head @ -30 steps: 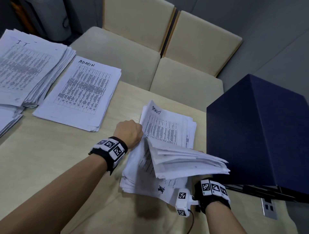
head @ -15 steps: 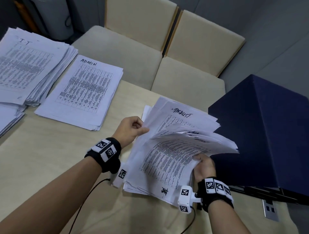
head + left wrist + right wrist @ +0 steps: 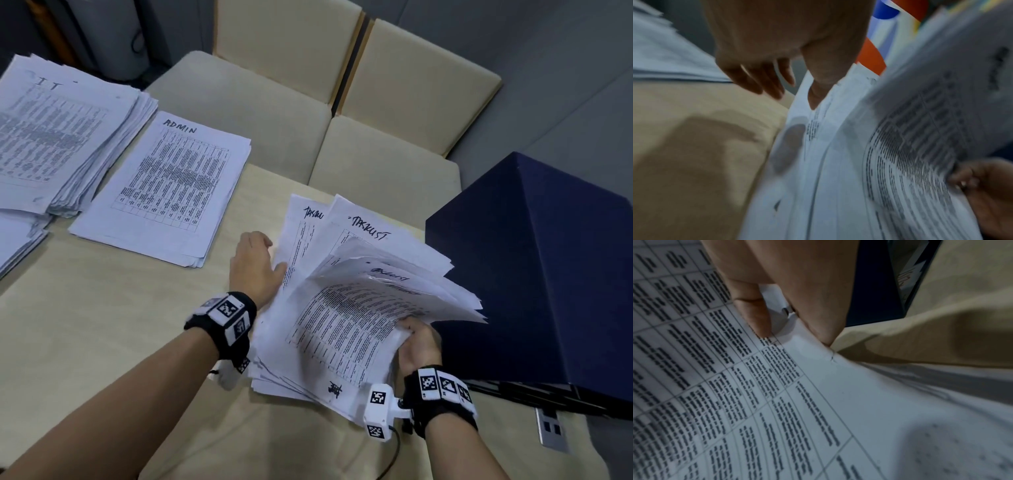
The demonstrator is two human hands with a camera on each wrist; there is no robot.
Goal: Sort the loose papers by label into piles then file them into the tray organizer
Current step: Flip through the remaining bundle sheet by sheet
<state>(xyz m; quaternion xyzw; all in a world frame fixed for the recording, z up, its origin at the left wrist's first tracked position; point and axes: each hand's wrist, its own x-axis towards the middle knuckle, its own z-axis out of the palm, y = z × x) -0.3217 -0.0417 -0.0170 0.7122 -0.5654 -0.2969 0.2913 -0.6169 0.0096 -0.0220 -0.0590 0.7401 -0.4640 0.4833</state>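
A pile of printed sheets marked TASKLIST [image 3: 346, 240] lies on the beige table [image 3: 113, 325], against the dark blue tray organizer [image 3: 548, 274]. My right hand [image 3: 416, 342] pinches the right edge of a lifted, fanned bundle of these sheets [image 3: 346, 318]; in the right wrist view the thumb [image 3: 754, 313] presses on the printed sheet [image 3: 735, 386]. At the pile's left edge my left hand [image 3: 255, 263] is relaxed, its thumb [image 3: 818, 91] touching a sheet [image 3: 818, 162] and its fingers [image 3: 764, 79] over the table. An ADMIN pile [image 3: 171, 185] and a thick IT pile [image 3: 51, 137] lie far left.
Two beige chairs [image 3: 274, 120] stand behind the table. Another paper stack [image 3: 17, 243] shows at the left edge. A metal socket plate [image 3: 551, 428] is set in the table below the organizer. Bare tabletop lies between the ADMIN pile and my left arm.
My left hand let go of the sheet it pinched and opened at the pile's left edge. The bundle in my right hand fanned wider, showing more TASKLIST headings.
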